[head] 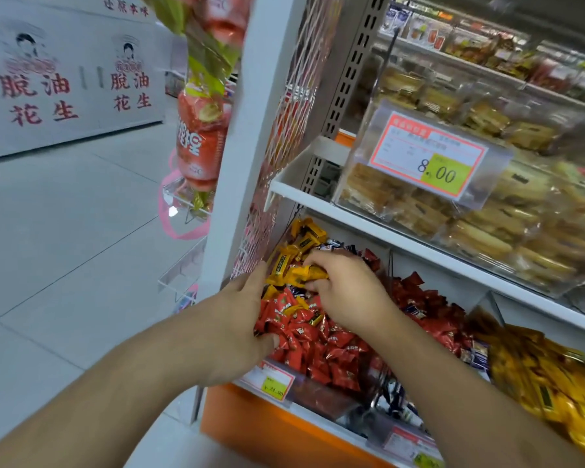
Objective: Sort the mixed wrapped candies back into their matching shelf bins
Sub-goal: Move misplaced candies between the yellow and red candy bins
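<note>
From the head camera, looking down at the lower shelf, both of the person's hands were in the leftmost bin (321, 396), the one mostly filled with red wrapped candies (321, 349). A heap of yellow wrapped candies (293, 261) lay on top of the red ones at the back left corner of that bin, hard against the pink wire side panel (284, 136).

The right hand (348, 292) had its fingers curled down around a few yellow pieces at the near edge of that heap, pinching them between thumb and fingertips. The left hand (247, 319) lay flat, fingers straight, along the left edge of the pile, touching the candies and gripping nothing that I could see.

What mattered for the next move, as I judged it, was direction: the bin of matching yellow candies (547, 383) stood well off to the right, past a second bin of red and dark blue pieces (429, 309). The right hand was the nearer one to it and already had the load, so it would need to carry rightward across that middle bin. The pinched candies lay with their long axes roughly left to right.
</note>
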The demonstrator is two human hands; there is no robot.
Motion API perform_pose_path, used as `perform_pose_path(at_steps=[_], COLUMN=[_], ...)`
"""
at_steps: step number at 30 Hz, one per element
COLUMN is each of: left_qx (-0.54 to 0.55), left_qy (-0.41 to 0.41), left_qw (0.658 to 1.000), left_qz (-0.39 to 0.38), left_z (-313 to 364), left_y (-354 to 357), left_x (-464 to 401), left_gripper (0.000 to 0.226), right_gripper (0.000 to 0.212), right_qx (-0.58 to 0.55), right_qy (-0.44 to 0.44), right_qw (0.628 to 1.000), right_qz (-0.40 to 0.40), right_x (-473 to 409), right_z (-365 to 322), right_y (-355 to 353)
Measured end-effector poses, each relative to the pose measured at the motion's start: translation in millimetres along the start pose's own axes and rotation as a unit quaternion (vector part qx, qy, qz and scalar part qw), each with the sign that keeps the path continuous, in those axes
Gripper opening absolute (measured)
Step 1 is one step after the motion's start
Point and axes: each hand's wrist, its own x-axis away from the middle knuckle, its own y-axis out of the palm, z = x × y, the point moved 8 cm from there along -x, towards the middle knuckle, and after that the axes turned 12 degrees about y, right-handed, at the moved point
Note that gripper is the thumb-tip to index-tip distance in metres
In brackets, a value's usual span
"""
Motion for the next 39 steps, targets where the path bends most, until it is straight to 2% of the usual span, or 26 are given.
perform_pose_path(at_steps=[4, 7, 8, 12, 14, 17, 19, 22, 24, 26, 28, 30, 33, 36, 39], left_qx=[-0.066, -0.039, -0.004, 0.232, 0.271, 0.308, 0.316, 0.319, 0.313, 0.318, 0.334, 0.347, 0.365, 0.371, 0.377], left_qy=[0.087, 0.123, 0.122, 0.083, 0.076, 0.069, 0.062, 0.064, 0.07, 0.058, 0.038, 0.018, 0.007, 0.015, 0.009], left_qw=[0.984, 0.969, 0.969, 0.955, 0.948, 0.941, 0.94, 0.94, 0.943, 0.942, 0.938, 0.934, 0.928, 0.926, 0.923], left_qz=[0.143, 0.213, 0.215, 0.166, 0.148, 0.126, 0.115, 0.104, 0.093, 0.09, 0.087, 0.084, 0.075, 0.07, 0.069], left_z=[42.0, 68.7, 73.8, 96.3, 110.8, 132.8, 145.9, 166.5, 178.6, 185.8, 190.7, 195.0, 202.3, 210.7, 214.9], left_y=[-22.3, -24.9, -20.1, 15.1, 28.6, 44.0, 53.8, 65.3, 72.1, 78.8, 89.0, 99.8, 112.1, 117.2, 123.4], left_x=[0.3, -0.9, -3.4, -15.7, -17.5, -19.4, -21.3, -22.9, -25.6, -28.4, -29.7, -28.7, -26.1, -24.4, -22.1], left_gripper=[0.078, 0.053, 0.047, 0.009, 0.001, 0.007, 0.005, 0.005, 0.012, 0.021, 0.017, 0.017, 0.018, 0.014, 0.015], right_gripper=[0.015, 0.006, 0.003, 0.02, 0.028, 0.025, 0.035, 0.047, 0.062, 0.063, 0.05, 0.044, 0.053, 0.051, 0.039], right_qx=[-0.123, -0.194, -0.203, -0.201, -0.156, -0.009, 0.06, 0.069, 0.087, 0.077, -0.043, -0.155, -0.154, -0.156, -0.148], right_qy=[0.019, 0.032, 0.036, 0.082, 0.135, 0.222, 0.279, 0.361, 0.377, 0.352, 0.308, 0.233, 0.127, 0.107, 0.098], right_qw=[0.992, 0.98, 0.978, 0.976, 0.978, 0.971, 0.949, 0.918, 0.912, 0.919, 0.937, 0.954, 0.98, 0.981, 0.982], right_qz=[0.034, 0.015, 0.009, 0.012, 0.029, 0.086, 0.133, 0.149, 0.136, 0.158, 0.161, 0.113, 0.025, 0.032, 0.07], right_x=[45.8, 85.5, 97.6, 140.5, 161.8, 194.5, 207.0, 216.0, 221.1, 225.8, 232.2, 237.6, 244.8, 247.2, 248.9], right_z=[4.6, 8.1, 11.3, 43.8, 76.7, 137.2, 184.7, 248.5, 270.0, 265.3, 245.3, 216.2, 178.6, 171.5, 168.3], right_y=[-39.4, -57.5, -60.8, -67.6, -72.6, -95.9, -119.0, -141.4, -139.2, -137.2, -134.8, -125.3, -101.8, -93.0, -97.0])
